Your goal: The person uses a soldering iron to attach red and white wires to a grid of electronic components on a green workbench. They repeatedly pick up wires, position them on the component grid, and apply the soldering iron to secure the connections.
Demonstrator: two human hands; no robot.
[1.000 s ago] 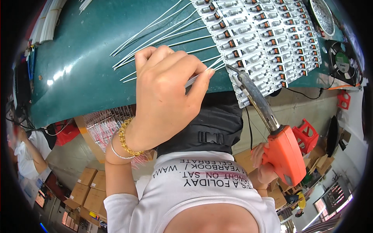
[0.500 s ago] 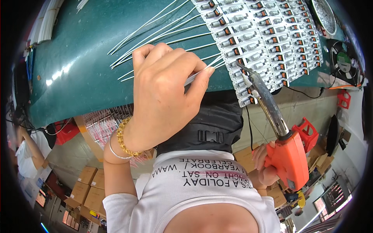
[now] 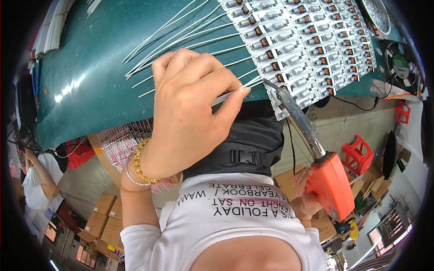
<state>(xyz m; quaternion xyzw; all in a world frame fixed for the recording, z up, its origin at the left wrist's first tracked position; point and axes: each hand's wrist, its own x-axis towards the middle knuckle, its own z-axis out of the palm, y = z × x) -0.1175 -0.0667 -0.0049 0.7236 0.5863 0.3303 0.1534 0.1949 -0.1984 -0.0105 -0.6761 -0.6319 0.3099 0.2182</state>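
My left hand (image 3: pixel 194 101) pinches a few thin white wires (image 3: pixel 254 80) between thumb and forefinger. Their far ends reach the near left edge of a panel of small white circuit boards (image 3: pixel 312 54) carrying orange-and-black parts. More white wires (image 3: pixel 181 39) fan out leftward from the same edge, beyond my knuckles. In my right hand (image 3: pixel 308 192) is a soldering iron (image 3: pixel 333 180) with an orange pistol-shaped handle. Its dark tip lies at the panel's near left corner, close to the pinched wire ends. Whether tip and wire touch, I cannot tell.
The panel lies on a green tabletop (image 3: pixel 90 77). White wire bundles (image 3: pixel 49 27) sit at the far left, a round metal dish (image 3: pixel 376 16) and a black fan (image 3: pixel 400 65) at the right. Below are a red stool (image 3: pixel 357 153) and cardboard boxes (image 3: pixel 103 217). Another person (image 3: pixel 43 176) is at the left.
The soldering iron's tip has moved left and toward me, nearer the pinched wires. The panel has shifted slightly. My left hand keeps its pinch, almost in the same place.
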